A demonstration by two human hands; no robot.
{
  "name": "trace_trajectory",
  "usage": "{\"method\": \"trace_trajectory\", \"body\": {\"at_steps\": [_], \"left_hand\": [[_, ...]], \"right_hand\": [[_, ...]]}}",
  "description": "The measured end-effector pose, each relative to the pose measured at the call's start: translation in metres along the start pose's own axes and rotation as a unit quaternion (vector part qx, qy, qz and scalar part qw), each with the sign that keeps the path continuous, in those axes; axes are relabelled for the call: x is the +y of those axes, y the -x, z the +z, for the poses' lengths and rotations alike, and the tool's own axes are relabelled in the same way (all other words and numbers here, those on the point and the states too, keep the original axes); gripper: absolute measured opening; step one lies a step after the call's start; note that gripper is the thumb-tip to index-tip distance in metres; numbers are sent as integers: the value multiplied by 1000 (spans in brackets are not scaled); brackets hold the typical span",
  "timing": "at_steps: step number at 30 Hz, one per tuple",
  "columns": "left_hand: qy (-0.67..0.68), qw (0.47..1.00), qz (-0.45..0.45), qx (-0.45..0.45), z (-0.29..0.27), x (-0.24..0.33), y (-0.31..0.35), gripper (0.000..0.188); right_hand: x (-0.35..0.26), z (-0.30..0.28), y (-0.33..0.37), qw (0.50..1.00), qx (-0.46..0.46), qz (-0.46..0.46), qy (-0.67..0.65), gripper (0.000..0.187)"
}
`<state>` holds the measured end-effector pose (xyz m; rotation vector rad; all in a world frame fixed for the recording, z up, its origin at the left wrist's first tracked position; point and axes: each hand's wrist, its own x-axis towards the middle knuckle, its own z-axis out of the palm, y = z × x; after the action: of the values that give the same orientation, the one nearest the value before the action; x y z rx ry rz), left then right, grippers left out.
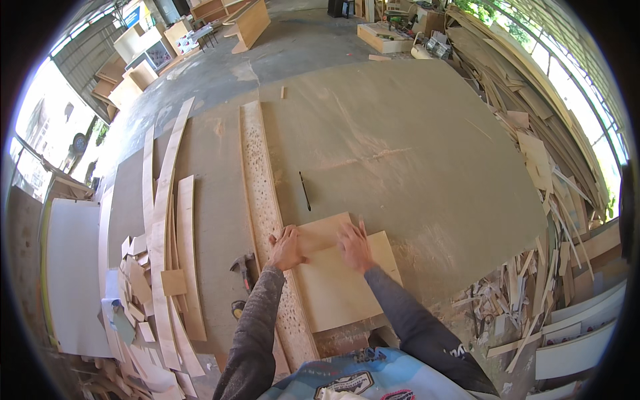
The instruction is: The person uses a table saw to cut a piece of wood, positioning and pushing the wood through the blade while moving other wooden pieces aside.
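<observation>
A narrow tan wooden piece (325, 231) is set across the twelve o'clock side of a pale, squarish panel (341, 293), directly in front of the wearer. Both would probably be found light and stiff, dry rather than slippery, with thin corners easily chipped; they are best held by opposite edges. The left hand (287, 249) is laid palm down at the piece's nine o'clock end, thumb spread; the right hand (355, 247) is placed near three o'clock, fingers partly curled (whether either is pinching cannot be told). Along nine o'clock, a long board (261, 170) is seen, its face speckled and pitted. Beyond it, a claw hammer (242, 271) is laid; towards eleven o'clock, a slim black stick-like tool (305, 191) is rested on the smooth, dusty grey-brown worktop (413, 120).
</observation>
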<state>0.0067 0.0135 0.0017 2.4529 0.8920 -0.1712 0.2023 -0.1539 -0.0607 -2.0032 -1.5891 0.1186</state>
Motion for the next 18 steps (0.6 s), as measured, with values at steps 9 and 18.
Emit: {"method": "trace_trajectory", "body": {"at_steps": [9, 18], "left_hand": [[-7, 1000, 8, 1, -4, -9, 6, 95], [7, 999, 41, 22, 0, -17, 11, 95]], "right_hand": [[-108, -52, 195, 984, -159, -58, -48, 57], [-101, -32, 206, 988, -135, -74, -7, 51]]}}
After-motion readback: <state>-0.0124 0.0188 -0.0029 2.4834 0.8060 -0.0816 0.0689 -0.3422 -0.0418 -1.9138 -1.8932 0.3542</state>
